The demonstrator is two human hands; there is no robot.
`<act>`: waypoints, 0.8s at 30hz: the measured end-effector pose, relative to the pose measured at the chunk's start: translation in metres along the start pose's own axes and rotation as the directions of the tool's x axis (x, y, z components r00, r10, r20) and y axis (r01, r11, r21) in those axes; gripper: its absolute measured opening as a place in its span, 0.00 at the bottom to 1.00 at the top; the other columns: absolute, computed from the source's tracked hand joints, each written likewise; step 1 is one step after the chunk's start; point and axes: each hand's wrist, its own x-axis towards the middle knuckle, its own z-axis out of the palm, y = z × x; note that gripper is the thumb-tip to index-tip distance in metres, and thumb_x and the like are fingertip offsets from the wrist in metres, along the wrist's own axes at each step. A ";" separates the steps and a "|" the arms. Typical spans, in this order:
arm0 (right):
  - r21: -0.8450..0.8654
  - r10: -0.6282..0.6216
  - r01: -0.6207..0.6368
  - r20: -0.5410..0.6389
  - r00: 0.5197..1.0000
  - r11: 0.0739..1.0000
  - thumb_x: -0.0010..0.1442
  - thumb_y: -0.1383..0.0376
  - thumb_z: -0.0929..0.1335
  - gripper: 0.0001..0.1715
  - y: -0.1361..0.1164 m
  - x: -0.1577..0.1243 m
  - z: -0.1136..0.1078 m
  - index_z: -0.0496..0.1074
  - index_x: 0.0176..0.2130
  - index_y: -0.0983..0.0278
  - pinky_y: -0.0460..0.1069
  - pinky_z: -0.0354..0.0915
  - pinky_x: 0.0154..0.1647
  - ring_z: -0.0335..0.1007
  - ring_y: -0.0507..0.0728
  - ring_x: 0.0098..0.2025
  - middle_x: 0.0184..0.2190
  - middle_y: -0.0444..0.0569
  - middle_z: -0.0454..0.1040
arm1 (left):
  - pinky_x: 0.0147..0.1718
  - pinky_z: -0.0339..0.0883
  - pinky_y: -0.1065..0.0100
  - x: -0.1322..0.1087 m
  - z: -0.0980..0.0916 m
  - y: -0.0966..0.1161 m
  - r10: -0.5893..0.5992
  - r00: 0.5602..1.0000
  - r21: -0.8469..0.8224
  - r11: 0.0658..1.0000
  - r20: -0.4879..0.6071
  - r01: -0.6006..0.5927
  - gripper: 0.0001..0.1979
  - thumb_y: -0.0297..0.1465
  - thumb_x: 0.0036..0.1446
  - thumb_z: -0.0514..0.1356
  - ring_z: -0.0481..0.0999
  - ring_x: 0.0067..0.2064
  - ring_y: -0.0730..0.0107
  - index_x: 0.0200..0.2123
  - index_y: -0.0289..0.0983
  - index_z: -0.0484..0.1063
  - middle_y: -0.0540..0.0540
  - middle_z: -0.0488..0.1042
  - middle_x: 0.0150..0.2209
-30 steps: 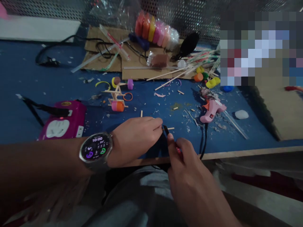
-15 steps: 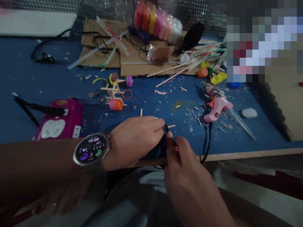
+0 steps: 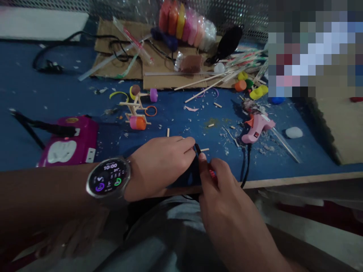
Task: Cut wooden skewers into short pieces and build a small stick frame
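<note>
My left hand (image 3: 163, 160), with a smartwatch (image 3: 108, 178) on its wrist, lies low over the blue table. Its fingers are curled and pressed together on a thin wooden stick (image 3: 205, 149), whose pale end juts out to the right. In my right hand (image 3: 224, 200) is a slim tool with a black front (image 3: 197, 148) and a red part. The black front meets the stick beside my left fingertips; its exact kind is hidden by my grip. Just beyond my left hand lies a short cut stick (image 3: 168, 132).
A small stick-built frame (image 3: 136, 109) with coloured clay wheels stands behind my left hand. At left is a magenta power socket box (image 3: 73, 141). A pink glue gun (image 3: 257, 128) with its cord lies right. Cardboard (image 3: 119, 68), sticks and clay packs (image 3: 184, 24) fill the back.
The whole view shifts slightly left and up. Both hands stay together at the stick, and the tool's black front shows a little more clearly.
</note>
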 end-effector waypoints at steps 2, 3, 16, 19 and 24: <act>0.011 -0.003 0.003 -0.016 1.000 1.000 0.62 0.79 0.66 0.40 -0.001 -0.007 -0.001 0.70 0.71 0.67 0.66 0.81 0.52 0.75 0.71 0.55 0.56 0.66 0.77 | 0.39 0.74 0.54 0.000 0.000 0.000 0.003 1.000 0.008 1.000 0.000 -0.003 0.30 0.57 0.69 0.60 0.78 0.42 0.52 0.44 0.32 0.77 0.38 0.77 0.44; 0.013 -0.008 0.008 -0.027 1.000 1.000 0.61 0.80 0.65 0.41 -0.002 -0.010 -0.001 0.69 0.71 0.67 0.66 0.81 0.53 0.75 0.72 0.56 0.56 0.66 0.77 | 0.39 0.74 0.54 -0.001 0.001 0.000 0.005 1.000 0.008 1.000 -0.003 -0.005 0.30 0.57 0.69 0.60 0.78 0.43 0.52 0.44 0.32 0.77 0.38 0.77 0.45; -0.030 -0.184 0.183 -0.076 0.980 0.983 0.57 0.78 0.64 0.36 -0.001 -0.021 0.015 0.79 0.62 0.73 0.74 0.80 0.54 0.74 0.80 0.59 0.56 0.73 0.79 | 0.40 0.72 0.56 0.001 -0.003 -0.001 -0.014 0.998 -0.037 0.999 0.053 0.016 0.29 0.57 0.67 0.62 0.78 0.45 0.53 0.45 0.33 0.77 0.38 0.78 0.47; 0.003 -0.172 0.173 -0.075 0.982 0.985 0.57 0.79 0.63 0.35 -0.004 -0.014 0.015 0.80 0.61 0.74 0.73 0.81 0.51 0.75 0.78 0.57 0.55 0.74 0.80 | 0.41 0.72 0.57 0.001 -0.003 -0.002 0.006 0.999 -0.058 0.998 0.046 -0.003 0.28 0.55 0.67 0.63 0.78 0.44 0.55 0.44 0.34 0.77 0.39 0.78 0.46; -0.100 -0.150 0.146 -0.025 0.988 0.984 0.58 0.78 0.62 0.33 -0.007 0.000 0.011 0.80 0.59 0.79 0.70 0.82 0.43 0.76 0.77 0.51 0.55 0.78 0.79 | 0.40 0.71 0.57 -0.002 -0.001 -0.004 0.034 0.999 -0.079 0.996 -0.029 -0.037 0.30 0.58 0.67 0.62 0.76 0.41 0.56 0.43 0.33 0.77 0.41 0.77 0.43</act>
